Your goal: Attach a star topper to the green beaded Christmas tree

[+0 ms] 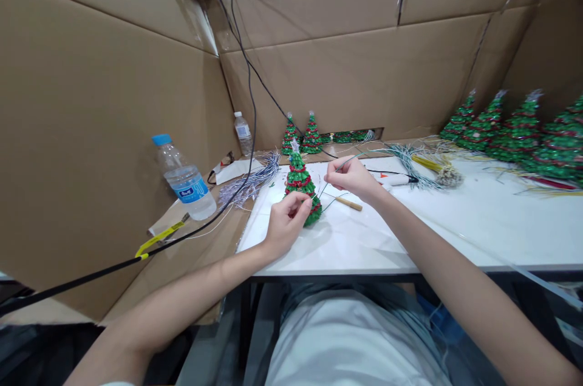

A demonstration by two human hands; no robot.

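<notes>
A small green beaded Christmas tree (pixel 297 175) with red garland and a clear tip stands on the white table. In front of its lower part is my left hand (pixel 288 220), its thumb and forefinger pinched at the tree's right side, where a thin green wire (pixel 324 187) begins. My right hand (pixel 350 177) is raised right of the tree, fingers closed in a pinch on the wire. Loose wire ends stick out between the two hands. Just below the right hand, a short wooden stick (pixel 349 203) lies on the table.
A white tool with a dark tip (pixel 396 179) and wire bundles (pixel 423 161) lie to the right. More finished trees (pixel 519 131) line the right side. Water bottles (pixel 186 182) and silvery wire (pixel 255 179) are left. Cardboard walls (pixel 346 76) enclose the table; a black cable (pixel 253 107) hangs across.
</notes>
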